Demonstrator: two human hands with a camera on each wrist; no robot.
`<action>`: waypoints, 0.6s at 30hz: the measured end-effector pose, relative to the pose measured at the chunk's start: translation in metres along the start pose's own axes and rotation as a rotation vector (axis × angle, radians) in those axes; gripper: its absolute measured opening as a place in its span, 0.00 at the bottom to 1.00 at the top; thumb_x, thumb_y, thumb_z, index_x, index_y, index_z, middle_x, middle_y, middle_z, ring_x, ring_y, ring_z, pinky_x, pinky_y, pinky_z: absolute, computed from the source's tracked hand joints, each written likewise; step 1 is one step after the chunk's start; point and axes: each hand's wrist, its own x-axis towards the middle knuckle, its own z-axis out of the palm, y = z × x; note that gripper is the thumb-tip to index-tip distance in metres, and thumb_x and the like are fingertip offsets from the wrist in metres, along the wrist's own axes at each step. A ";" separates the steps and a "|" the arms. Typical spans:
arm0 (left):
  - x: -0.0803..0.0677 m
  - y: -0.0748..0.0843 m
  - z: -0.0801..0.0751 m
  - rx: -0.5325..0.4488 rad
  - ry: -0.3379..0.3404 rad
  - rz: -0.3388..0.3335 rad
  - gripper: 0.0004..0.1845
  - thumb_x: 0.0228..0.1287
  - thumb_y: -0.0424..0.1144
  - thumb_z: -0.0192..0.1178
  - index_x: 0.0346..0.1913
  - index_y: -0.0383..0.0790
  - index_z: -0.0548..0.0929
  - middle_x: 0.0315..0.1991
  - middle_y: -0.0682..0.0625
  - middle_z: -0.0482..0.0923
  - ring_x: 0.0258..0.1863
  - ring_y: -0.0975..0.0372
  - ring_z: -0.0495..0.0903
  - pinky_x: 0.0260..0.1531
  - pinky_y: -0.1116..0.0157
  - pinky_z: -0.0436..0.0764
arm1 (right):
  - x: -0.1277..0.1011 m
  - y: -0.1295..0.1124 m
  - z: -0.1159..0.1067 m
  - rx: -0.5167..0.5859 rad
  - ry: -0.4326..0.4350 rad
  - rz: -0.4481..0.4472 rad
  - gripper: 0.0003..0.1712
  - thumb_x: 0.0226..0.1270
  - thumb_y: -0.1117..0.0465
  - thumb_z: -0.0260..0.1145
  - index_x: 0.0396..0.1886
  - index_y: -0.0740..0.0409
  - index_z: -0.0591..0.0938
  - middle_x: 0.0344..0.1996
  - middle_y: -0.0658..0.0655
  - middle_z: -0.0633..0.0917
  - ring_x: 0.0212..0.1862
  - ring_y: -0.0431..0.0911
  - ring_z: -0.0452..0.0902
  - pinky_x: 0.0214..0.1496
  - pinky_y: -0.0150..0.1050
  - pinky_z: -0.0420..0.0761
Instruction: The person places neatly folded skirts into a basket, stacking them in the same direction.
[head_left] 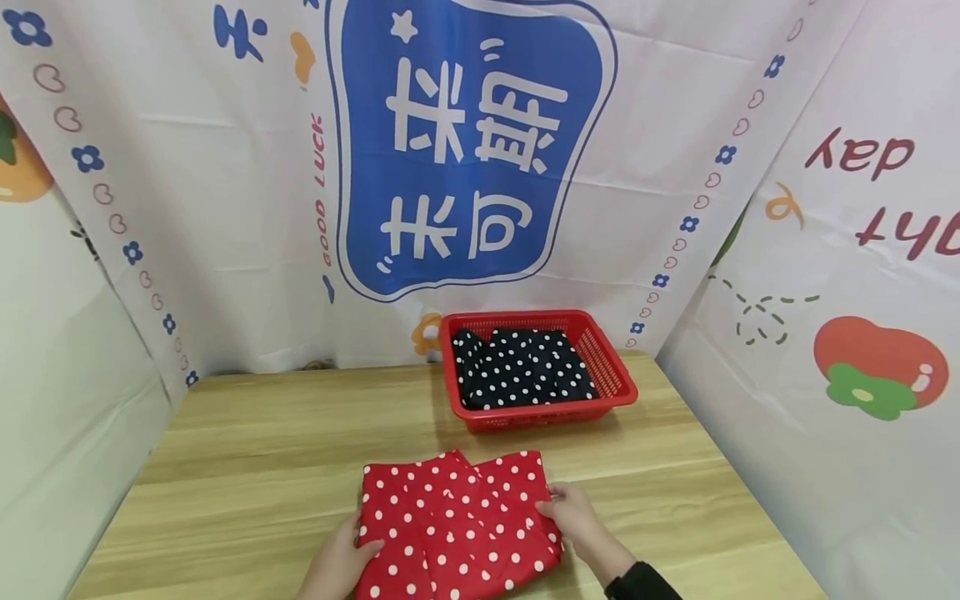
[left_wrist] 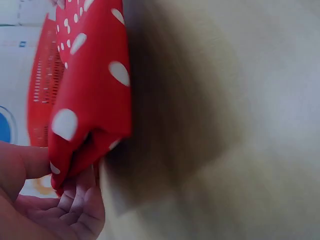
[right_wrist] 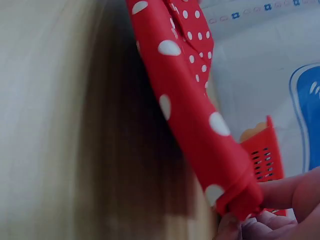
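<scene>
- Red polka-dot cloth (head_left: 457, 525) lies folded on the near edge of the wooden bench (head_left: 262, 433), between my two hands.
- Left hand (head_left: 337, 567): fingers (left_wrist: 80, 200) curled under the cloth's left edge, thumb on top, pinching the layers, as the left wrist view shows.
- Right hand (head_left: 573, 517): fingers (right_wrist: 260, 227) closed on the right edge, pinching a corner fold that lifts off the bench in the right wrist view.
- Red plastic basket (head_left: 607, 367) stands well apart at the far side of the bench, holding a folded navy polka-dot cloth (head_left: 521, 367).
- Procedure, as I judge it: keep both pinches level and all layers caught, so no edge slips loose.
- Hold light outward tension between the hands to prevent sagging or creasing.
- Lift evenly; a lopsided raise could undo the fold.
</scene>
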 end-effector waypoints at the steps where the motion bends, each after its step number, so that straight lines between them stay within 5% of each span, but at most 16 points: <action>1: -0.002 0.004 -0.003 -0.001 0.001 0.011 0.33 0.63 0.29 0.63 0.64 0.18 0.59 0.47 0.31 0.77 0.35 0.53 0.85 0.30 0.53 0.85 | -0.002 -0.004 -0.001 -0.005 -0.003 -0.023 0.20 0.68 0.71 0.60 0.56 0.79 0.72 0.37 0.61 0.84 0.38 0.47 0.81 0.41 0.43 0.83; 8: -0.011 0.025 -0.015 0.036 0.039 0.110 0.32 0.62 0.26 0.62 0.64 0.15 0.60 0.46 0.30 0.78 0.37 0.50 0.85 0.30 0.56 0.86 | -0.015 -0.021 -0.010 0.018 -0.010 -0.110 0.19 0.67 0.72 0.61 0.54 0.80 0.73 0.36 0.61 0.85 0.37 0.48 0.83 0.39 0.43 0.85; 18: -0.025 0.046 -0.021 0.017 0.052 0.087 0.34 0.62 0.27 0.63 0.65 0.16 0.59 0.45 0.34 0.78 0.36 0.54 0.84 0.31 0.55 0.86 | -0.026 -0.041 -0.019 0.004 0.011 -0.134 0.20 0.67 0.72 0.61 0.55 0.80 0.73 0.38 0.63 0.84 0.38 0.50 0.83 0.41 0.44 0.85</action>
